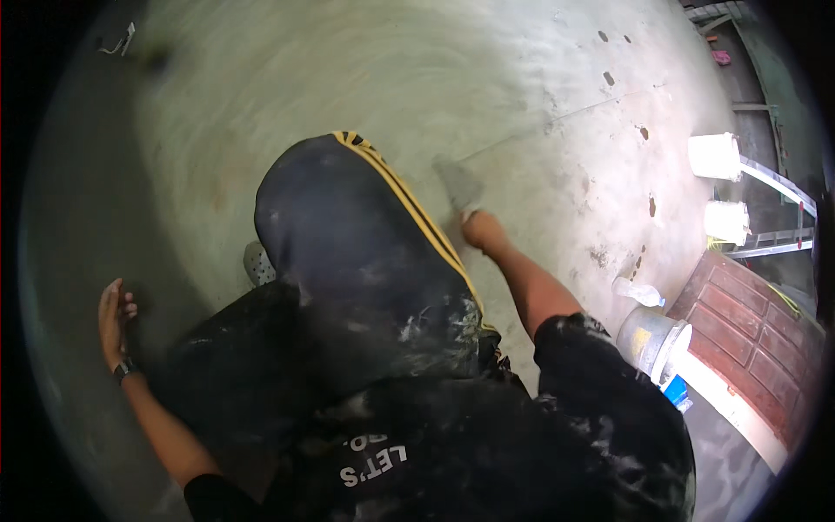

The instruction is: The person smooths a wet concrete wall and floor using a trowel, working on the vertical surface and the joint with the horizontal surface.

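My right hand [484,231] is closed round the handle of a trowel [459,184], just beyond my bent knee. The trowel's flat grey blade widens away from the hand and lies on or just over the pale, smeared floor [557,183]; its edges are blurred, and the fingers hide most of the handle. Far out on the left, my left hand [117,322] is held up with its fingers extended and slightly bent, nothing in it. A dark watch [124,371] circles that wrist.
Two white buckets [713,157] stand at the right, with a metal ladder [778,244] beside them. Nearer are a whitish, paint-smeared bucket [652,344], a clear plastic bottle [637,291] and a reddish-brown panelled board [739,304]. A perforated shoe [258,264] shows beside my knee.
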Action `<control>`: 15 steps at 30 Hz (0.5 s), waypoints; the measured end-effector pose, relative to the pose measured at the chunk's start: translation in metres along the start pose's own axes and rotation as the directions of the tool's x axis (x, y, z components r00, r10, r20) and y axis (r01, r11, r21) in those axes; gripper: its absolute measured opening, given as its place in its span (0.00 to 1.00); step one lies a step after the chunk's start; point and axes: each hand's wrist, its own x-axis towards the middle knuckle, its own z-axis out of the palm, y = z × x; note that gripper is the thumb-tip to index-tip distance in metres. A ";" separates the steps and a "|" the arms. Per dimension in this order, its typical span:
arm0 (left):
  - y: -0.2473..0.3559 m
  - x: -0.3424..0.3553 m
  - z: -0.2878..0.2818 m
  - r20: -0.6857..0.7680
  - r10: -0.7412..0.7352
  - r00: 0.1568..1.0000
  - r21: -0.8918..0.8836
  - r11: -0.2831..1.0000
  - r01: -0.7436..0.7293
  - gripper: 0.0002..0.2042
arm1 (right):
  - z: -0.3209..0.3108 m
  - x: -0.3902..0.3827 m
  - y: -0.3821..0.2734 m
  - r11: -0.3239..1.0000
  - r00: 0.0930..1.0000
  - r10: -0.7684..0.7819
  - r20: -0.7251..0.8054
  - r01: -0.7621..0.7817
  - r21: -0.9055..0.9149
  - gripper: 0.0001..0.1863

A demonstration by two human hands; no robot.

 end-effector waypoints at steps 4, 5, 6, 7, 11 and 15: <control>-0.007 0.002 -0.007 0.012 -0.012 1.000 -0.036 0.999 0.013 0.26 | -0.010 -0.007 0.008 0.975 0.989 -0.132 -0.067 0.117 -0.190 0.35; -0.007 0.005 -0.008 0.017 -0.023 1.000 -0.036 0.999 0.024 0.26 | -0.011 0.000 0.014 0.999 0.992 -0.017 -0.123 0.011 -0.046 0.34; -0.008 0.007 -0.009 0.021 -0.034 0.999 -0.035 0.999 0.035 0.26 | -0.010 0.007 0.013 0.999 0.992 -0.020 -0.123 0.014 -0.045 0.34; -0.005 0.008 -0.006 0.025 -0.035 0.999 -0.033 0.999 0.035 0.26 | -0.009 0.010 0.014 0.992 0.991 0.102 -0.092 -0.094 0.086 0.33; -0.008 0.002 -0.008 0.001 -0.027 1.000 -0.004 1.000 0.027 0.25 | 0.022 -0.022 -0.005 0.998 0.993 0.036 -0.110 -0.041 -0.037 0.33; -0.010 0.010 0.001 -0.018 -0.032 0.999 -0.070 0.997 0.031 0.24 | -0.009 0.009 0.030 0.995 0.983 0.098 -0.158 -0.091 0.050 0.33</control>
